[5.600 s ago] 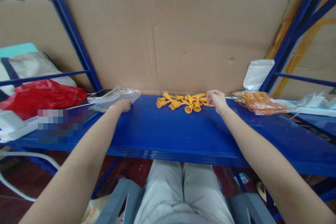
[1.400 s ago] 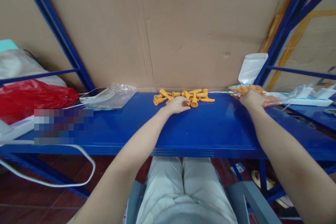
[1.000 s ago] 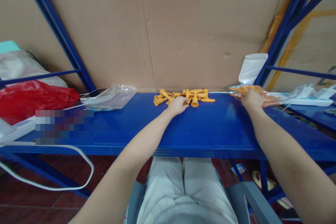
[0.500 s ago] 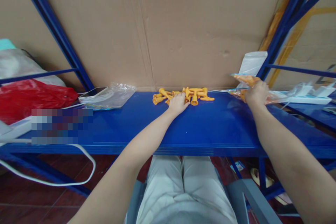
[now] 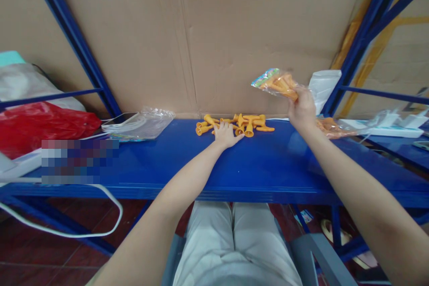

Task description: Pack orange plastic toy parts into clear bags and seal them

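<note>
A heap of several loose orange plastic pieces (image 5: 248, 124) lies at the back of the blue shelf (image 5: 254, 165). My left hand (image 5: 226, 134) rests on the near edge of that heap, its fingers curled over the pieces; whether it grips one is hidden. My right hand (image 5: 302, 109) is raised above the shelf, closed on a clear bag filled with orange pieces (image 5: 277, 84) that sticks out up and to the left. More bagged orange pieces (image 5: 331, 126) lie on the shelf just right of that hand.
Empty clear bags (image 5: 145, 124) and a phone (image 5: 121, 118) lie at the back left beside a red plastic bag (image 5: 40, 127). A white bag (image 5: 324, 85) leans by the right blue post. Cardboard (image 5: 214, 44) walls off the back. A white cable (image 5: 67, 228) loops below the shelf.
My right hand has lifted a filled bag off the pile at the right and carried it up and to the left. My left hand has stayed on the loose orange pieces.
</note>
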{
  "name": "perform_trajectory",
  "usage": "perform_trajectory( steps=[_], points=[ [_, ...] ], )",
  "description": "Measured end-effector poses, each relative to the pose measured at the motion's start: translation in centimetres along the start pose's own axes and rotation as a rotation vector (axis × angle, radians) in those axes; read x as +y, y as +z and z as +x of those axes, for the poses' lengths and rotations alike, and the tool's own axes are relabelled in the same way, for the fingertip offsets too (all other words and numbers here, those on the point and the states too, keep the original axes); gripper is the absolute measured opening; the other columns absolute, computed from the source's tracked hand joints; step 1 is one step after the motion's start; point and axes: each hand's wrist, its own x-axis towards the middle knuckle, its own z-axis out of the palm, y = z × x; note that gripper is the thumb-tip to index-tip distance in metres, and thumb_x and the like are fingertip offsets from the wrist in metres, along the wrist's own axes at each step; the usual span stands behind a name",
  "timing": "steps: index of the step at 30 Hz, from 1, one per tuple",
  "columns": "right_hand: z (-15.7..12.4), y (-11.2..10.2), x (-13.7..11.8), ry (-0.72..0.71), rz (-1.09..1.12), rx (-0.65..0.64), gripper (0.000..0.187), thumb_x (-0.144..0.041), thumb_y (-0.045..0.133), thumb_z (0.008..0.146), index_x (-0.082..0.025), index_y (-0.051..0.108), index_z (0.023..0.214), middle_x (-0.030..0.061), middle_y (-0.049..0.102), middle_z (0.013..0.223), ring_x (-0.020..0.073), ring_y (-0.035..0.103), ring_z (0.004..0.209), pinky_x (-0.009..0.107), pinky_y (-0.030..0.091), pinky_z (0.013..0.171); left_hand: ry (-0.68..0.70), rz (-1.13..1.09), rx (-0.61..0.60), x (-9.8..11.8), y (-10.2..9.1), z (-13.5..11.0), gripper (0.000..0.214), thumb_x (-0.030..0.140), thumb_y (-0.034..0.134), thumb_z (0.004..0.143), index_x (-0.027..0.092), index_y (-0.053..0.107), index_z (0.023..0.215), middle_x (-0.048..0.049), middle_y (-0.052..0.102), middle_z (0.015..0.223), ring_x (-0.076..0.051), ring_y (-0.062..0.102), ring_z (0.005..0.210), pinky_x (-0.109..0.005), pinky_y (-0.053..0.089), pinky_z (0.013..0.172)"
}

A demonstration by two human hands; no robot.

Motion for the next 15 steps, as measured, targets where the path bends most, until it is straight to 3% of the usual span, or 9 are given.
perform_trajectory(
  steps=[7, 12, 15],
  points=[
    [1.1, 1.7, -5.1, -0.087, 0.192, 0.02, 0.04, -0.02, 0.035, 0.089, -0.015, 0.047, 0.126, 0.0171, 0.054, 0.125, 0.0264, 0.047, 0.122, 0.045, 0.039, 0.102, 0.066, -0.081, 0.031, -1.4, -0.3, 0.8, 0.055, 0.055, 0.06, 0.08, 0.018, 0.058, 0.121, -0.0147, 0.053, 0.135, -0.033, 0.04, 0.132, -0.051, 0.029, 0.108],
    [-1.1, 3.8, -5.5, -0.141, 0.313, -0.033, 0.04, -0.021, 0.037, 0.088, -0.019, 0.048, 0.127, 0.0163, 0.056, 0.123, 0.0291, 0.05, 0.12, 0.048, 0.04, 0.1, 0.098, -0.269, 0.059, -2.5, -0.4, 1.7, 0.042, 0.034, 0.066, 0.078, 0.016, 0.061, 0.116, -0.0133, 0.062, 0.124, -0.029, 0.053, 0.122, -0.044, 0.035, 0.106],
    [-2.2, 4.4, -5.2, -0.216, 0.349, -0.107, 0.038, -0.022, 0.037, 0.089, -0.021, 0.049, 0.125, 0.0144, 0.057, 0.124, 0.0293, 0.051, 0.12, 0.05, 0.041, 0.1, -0.011, -0.504, 0.108, -3.0, -0.2, 2.5, 0.034, 0.02, 0.059, 0.08, 0.012, 0.062, 0.113, -0.0139, 0.065, 0.12, -0.025, 0.058, 0.115, -0.038, 0.041, 0.103]
  ],
)
